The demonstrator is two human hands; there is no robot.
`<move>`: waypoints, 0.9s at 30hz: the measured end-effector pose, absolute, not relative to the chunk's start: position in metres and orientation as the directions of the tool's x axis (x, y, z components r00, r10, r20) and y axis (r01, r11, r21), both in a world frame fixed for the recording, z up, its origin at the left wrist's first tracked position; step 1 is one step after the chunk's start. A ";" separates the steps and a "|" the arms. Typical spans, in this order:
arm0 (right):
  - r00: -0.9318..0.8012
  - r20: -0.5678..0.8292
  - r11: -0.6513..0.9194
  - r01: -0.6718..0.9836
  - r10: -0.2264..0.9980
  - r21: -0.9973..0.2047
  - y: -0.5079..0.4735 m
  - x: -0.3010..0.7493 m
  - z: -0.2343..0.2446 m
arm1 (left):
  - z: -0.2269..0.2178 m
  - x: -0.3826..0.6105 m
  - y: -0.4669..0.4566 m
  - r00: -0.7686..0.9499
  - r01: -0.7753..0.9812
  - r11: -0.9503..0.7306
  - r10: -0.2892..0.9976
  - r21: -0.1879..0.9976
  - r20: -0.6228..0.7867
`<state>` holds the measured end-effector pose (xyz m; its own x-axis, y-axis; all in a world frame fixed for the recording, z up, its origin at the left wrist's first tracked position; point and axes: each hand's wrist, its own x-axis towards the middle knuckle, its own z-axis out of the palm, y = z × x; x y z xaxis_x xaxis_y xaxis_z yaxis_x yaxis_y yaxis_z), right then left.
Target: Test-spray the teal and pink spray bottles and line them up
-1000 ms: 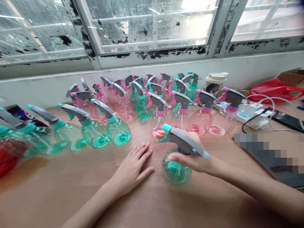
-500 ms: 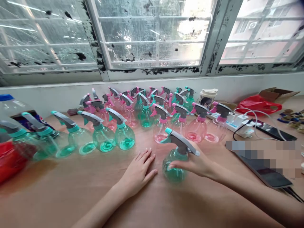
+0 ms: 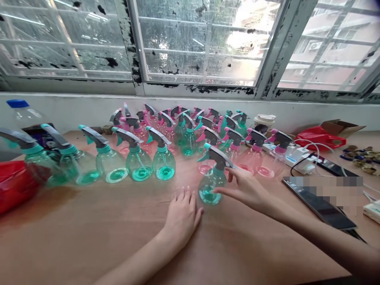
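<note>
Item: 1 green spray bottle [image 3: 212,186], set at mid-surface on the wooden table [image 3: 124,233], nearer the far edge than the row's open foreground. The long axis is held close to vertical, with the round base turned down to the table. The nozzle of the grey and teal head is pointed toward the left edge and slightly toward the far left corner; the grey tail is sloped down toward the right edge.

Right hand [image 3: 243,188]: extended from the near right corner, wrist low, placed at the bottle's right side. The thumb is laid across the near face; the forefinger is bent beside the neck, parted from the thumb. Whether the bottle is firmly clamped cannot be told.

Left hand [image 3: 182,215]: laid palm down, just left of the bottle, fingers stretched toward the far edge, nothing gripped; the forearm is brought in from the near edge.

Also listed: 5 green bottles [image 3: 135,164], ranged toward the left edge, nozzles pointed left; 4 pink-collared bottles [image 3: 255,156], ranged behind the handled bottle; 1 dark phone [image 3: 323,209], laid toward the right edge
</note>
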<state>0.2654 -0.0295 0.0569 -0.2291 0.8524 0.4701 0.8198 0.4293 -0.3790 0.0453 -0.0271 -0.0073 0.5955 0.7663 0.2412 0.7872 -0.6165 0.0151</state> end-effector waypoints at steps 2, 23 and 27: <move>-0.225 0.436 0.412 0.819 0.871 -0.400 -0.014 0.253 0.058 | -0.005 0.048 -0.035 0.574 0.805 -0.593 0.784 0.011 0.237; -0.099 0.481 0.368 0.780 0.871 -0.506 0.054 0.194 0.051 | -0.005 0.048 -0.038 0.602 0.774 -0.632 0.756 0.046 0.256; -0.100 0.491 0.376 0.777 0.865 -0.505 0.063 0.191 0.049 | -0.005 0.047 -0.037 0.604 0.775 -0.630 0.756 0.034 0.253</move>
